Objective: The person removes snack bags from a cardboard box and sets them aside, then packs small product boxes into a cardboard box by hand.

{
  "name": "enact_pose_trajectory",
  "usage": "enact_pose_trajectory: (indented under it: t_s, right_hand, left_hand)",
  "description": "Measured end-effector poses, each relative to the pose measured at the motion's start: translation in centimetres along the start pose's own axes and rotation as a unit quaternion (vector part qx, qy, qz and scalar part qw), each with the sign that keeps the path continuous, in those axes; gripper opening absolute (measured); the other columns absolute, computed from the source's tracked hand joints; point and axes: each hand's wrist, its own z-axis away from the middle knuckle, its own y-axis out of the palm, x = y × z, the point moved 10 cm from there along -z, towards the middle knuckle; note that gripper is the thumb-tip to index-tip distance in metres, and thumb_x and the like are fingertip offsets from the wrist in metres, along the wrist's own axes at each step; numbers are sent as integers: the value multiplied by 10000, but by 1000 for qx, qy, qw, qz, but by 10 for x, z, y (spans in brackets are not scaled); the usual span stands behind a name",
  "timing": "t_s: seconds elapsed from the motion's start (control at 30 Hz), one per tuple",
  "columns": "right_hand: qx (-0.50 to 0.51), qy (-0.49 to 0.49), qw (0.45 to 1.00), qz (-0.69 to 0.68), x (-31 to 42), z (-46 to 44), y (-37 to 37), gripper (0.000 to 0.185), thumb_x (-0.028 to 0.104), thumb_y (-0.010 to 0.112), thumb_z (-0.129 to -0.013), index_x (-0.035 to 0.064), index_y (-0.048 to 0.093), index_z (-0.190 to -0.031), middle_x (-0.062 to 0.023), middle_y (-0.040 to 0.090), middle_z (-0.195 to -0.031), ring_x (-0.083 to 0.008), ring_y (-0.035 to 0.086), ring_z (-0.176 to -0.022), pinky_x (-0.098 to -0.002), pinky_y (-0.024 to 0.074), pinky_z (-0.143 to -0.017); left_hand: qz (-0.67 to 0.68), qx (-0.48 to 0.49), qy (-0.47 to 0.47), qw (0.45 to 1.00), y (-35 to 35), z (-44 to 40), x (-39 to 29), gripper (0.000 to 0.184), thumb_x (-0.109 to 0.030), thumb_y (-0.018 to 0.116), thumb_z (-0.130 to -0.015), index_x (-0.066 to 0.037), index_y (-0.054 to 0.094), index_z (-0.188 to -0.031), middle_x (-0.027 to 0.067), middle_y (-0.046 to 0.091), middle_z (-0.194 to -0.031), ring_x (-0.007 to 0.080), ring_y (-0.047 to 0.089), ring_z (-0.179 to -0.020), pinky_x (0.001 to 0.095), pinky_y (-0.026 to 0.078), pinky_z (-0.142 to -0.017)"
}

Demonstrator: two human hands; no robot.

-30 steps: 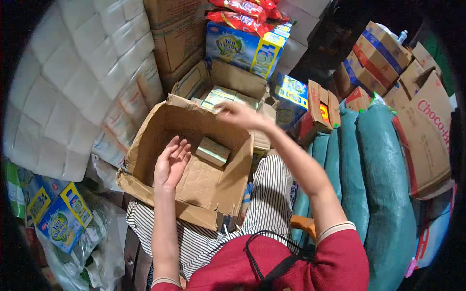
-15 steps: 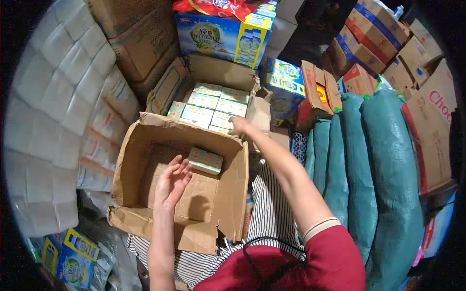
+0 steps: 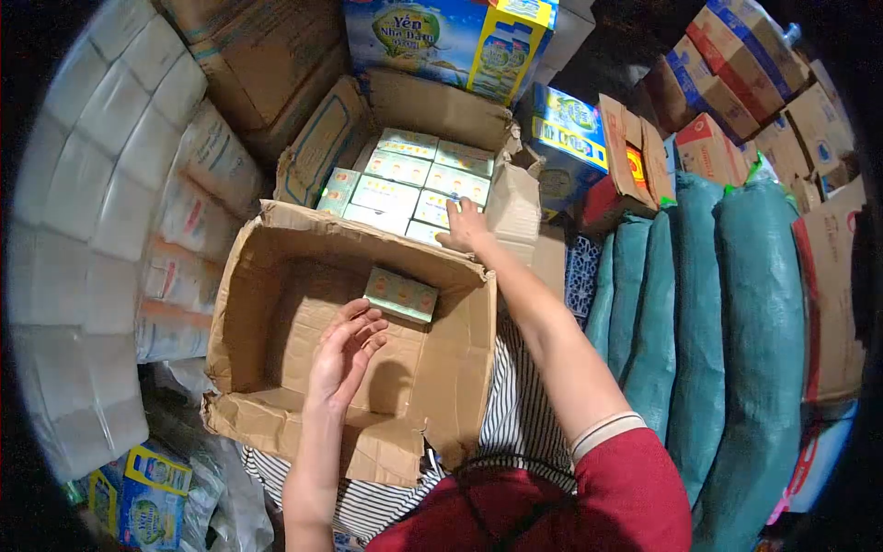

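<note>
My left hand (image 3: 346, 357) is inside the near cardboard carton (image 3: 248, 313), palm turned inward and fingers loosely curved apart, holding nothing. Just beyond its fingertips, a pale green small box (image 3: 401, 294) lies by the carton's far wall. My right hand (image 3: 467, 226) reaches over that wall into a second carton (image 3: 432, 101). There its spread fingers and thumb rest at a light green box (image 3: 455, 184) and the ones beside it, on the right of a packed layer. Whether the fingers press on a box is hard to see.
Blue drink cartons (image 3: 432, 46) stand behind the far carton. Green woven sacks (image 3: 759, 304) lie along the right, below stacked brown boxes (image 3: 708, 83). White wrapped packs (image 3: 83, 258) line the left, with a blue package (image 3: 152, 501) and clear plastic at the lower left.
The view has shifted, and both cartons appear larger. My right hand's fingers have spread over the boxes in the far carton. My left hand stays near the single box.
</note>
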Motion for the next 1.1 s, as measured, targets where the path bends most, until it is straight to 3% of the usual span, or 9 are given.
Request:
enact_pose_trajectory:
  t_s: [0.17, 0.27, 0.3, 0.33, 0.4, 0.5, 0.6, 0.7, 1.1]
  right_hand:
    - [13, 2, 1000, -5, -1, -5, 9, 784, 356, 634, -664, 66, 260, -1290, -234, 269, -1256, -387, 273, -1154, -469, 337, -907]
    - [47, -48, 997, 48, 6, -8, 36, 624, 258, 533, -757, 125, 255, -1299, -268, 238, -1280, -445, 251, -1159, -511, 313, -917]
    - [9, -91, 995, 45, 8, -6, 48, 513, 180, 411, -817, 179, 249, -1304, -293, 228, -1281, -486, 252, -1145, -539, 300, -914]
    - [-114, -157, 971, 137, 22, 11, 29, 454, 153, 361, -838, 153, 290, -1287, -320, 337, -1179, -469, 401, -1013, -511, 393, -811]
    - [-53, -163, 984, 46, 20, 9, 26, 395, 164, 376, -821, 114, 377, -1213, -274, 345, -1193, -426, 360, -1088, -527, 377, -839]
    - [31, -232, 971, 44, 46, 10, 26, 289, 144, 392, -796, 13, 444, -1049, -224, 439, -1026, -353, 434, -975, -474, 441, -739]
    - [-104, -230, 966, 60, 50, 20, 7, 215, 122, 417, -764, -18, 447, -924, -195, 463, -868, -338, 479, -839, -409, 444, -656]
    - [-114, -232, 964, 61, 49, 23, 7, 220, 123, 420, -761, -18, 443, -928, -192, 462, -864, -344, 481, -836, -407, 442, -660]
    - [-23, -112, 993, -38, 27, 0, 29, 285, 106, 411, -766, 12, 448, -1032, -184, 441, -1043, -331, 419, -1019, -471, 371, -815]
  left_hand:
    - [-4, 11, 2, 1000, 0, 0, 0, 300, -115, 518, -804, -37, 473, -1090, 94, 553, -973, 200, 529, -911, 306, 432, -779]
    - [-11, 18, 7, 1000, -1, 1, 1, 301, -122, 525, -799, -41, 477, -1085, 92, 554, -970, 201, 532, -907, 308, 435, -779]
    - [-13, 15, 6, 1000, -2, 1, 2, 303, -124, 527, -798, -41, 477, -1085, 92, 554, -970, 202, 534, -906, 309, 436, -778]
    - [-16, 12, 5, 1000, -4, 1, 3, 305, -127, 529, -797, -42, 477, -1085, 92, 554, -969, 202, 535, -906, 309, 437, -778]
    - [-21, 10, 7, 1000, -5, 0, 3, 308, -130, 531, -796, -42, 475, -1086, 92, 554, -969, 203, 536, -907, 311, 438, -778]
    - [-25, 10, 7, 1000, -6, 0, 6, 314, -129, 529, -796, -40, 471, -1091, 93, 553, -971, 205, 538, -909, 312, 441, -778]
    - [-26, 9, 8, 1000, -7, 0, 7, 319, -128, 527, -798, -36, 466, -1097, 94, 553, -975, 205, 539, -909, 312, 445, -779]
    - [-30, 3, 9, 1000, -8, -1, 9, 319, -128, 524, -801, -33, 463, -1099, 93, 552, -975, 203, 539, -910, 311, 448, -780]
    - [-49, -26, 13, 998, -21, -6, 15, 271, -95, 506, -810, -32, 480, -1073, 87, 558, -954, 191, 555, -873, 301, 456, -754]
